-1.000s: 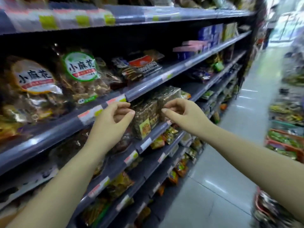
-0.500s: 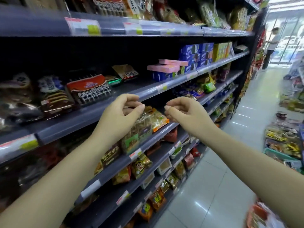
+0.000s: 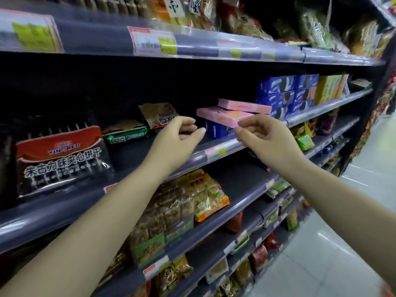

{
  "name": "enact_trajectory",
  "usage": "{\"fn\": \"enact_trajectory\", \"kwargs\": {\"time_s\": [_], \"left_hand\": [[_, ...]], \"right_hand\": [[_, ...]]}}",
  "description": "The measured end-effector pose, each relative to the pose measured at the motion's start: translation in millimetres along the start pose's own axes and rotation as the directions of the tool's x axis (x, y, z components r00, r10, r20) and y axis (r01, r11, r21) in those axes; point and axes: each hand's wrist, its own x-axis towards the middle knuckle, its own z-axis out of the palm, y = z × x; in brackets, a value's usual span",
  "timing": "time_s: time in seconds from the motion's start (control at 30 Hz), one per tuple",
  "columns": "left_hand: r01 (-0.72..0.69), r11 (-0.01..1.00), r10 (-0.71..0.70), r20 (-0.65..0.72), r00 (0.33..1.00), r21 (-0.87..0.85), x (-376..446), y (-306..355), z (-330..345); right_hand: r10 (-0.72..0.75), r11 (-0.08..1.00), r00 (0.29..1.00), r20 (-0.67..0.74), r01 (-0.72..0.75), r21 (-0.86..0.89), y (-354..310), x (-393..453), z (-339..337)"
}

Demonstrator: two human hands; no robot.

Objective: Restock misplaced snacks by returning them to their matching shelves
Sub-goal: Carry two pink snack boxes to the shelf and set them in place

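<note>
Now, from the head view, both hands sit level with a higher shelf than a second ago: then they hovered in front of the clear nut-brittle packs, and those packs (image 3: pixel 171 213) lie below the forearms. The left hand (image 3: pixel 177 136) has its fingers loosely curled with the thumb stretched toward the right, and it holds nothing. The right hand (image 3: pixel 263 136) is loosely curled too, thumb and forefinger tips close together; it looks empty, though whether it pinches anything small cannot be told. Directly beyond the gap between the hands lies a pink box (image 3: pixel 222 116), resting on a blue box (image 3: pixel 218 130), just past the right fingertips and not touched. Beyond the left hand lies a beige pack (image 3: pixel 159 114), with a green pack (image 3: pixel 126 135) to that hand's left. Judging by the shift, the person is scanning along the shelves, and the pink box seems the likely next pick; no misplaced snack is in hand yet.
</note>
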Motion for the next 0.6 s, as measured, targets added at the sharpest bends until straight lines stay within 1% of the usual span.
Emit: {"fn": "enact_trajectory", "kwargs": {"time_s": [0.17, 0.27, 0.37, 0.43, 0.53, 0.6], "left_hand": [[0.068, 0.997, -0.066, -0.046, 0.997, 0.046, 53.6, -16.4, 22.1], [0.132, 0.989, -0.126, -0.097, 0.987, 0.066, 73.3, -22.5, 34.8], [0.193, 0.977, -0.181, -0.134, 0.974, 0.085, 85.7, -23.6, 47.2], [0.261, 0.963, -0.249, -0.147, 0.957, 0.067, 92.0, -21.2, 56.2], [0.387, 0.922, -0.382, -0.164, 0.909, -0.005, 99.8, -11.7, 69.4], [0.467, 0.882, -0.471, -0.15, 0.869, -0.063, 105.4, -0.3, 79.0]], "right_hand": [[-0.098, 0.995, 0.993, -0.067, 0.096, -0.031, 30.2, 74.9, -17.6], [-0.125, 0.988, 0.991, -0.048, 0.12, -0.095, 49.4, 112.0, -26.8], [-0.167, 0.954, 0.986, 0.023, 0.167, -0.249, 70.6, 146.2, -37.8], [-0.187, 0.923, 0.978, 0.095, 0.208, -0.324, 84.5, 165.6, -45.0], [-0.214, 0.897, 0.956, 0.199, 0.273, -0.348, 102.2, 192.4, -55.3], [-0.233, 0.877, 0.937, 0.26, 0.318, -0.36, 111.4, 209.1, -61.1]]}}
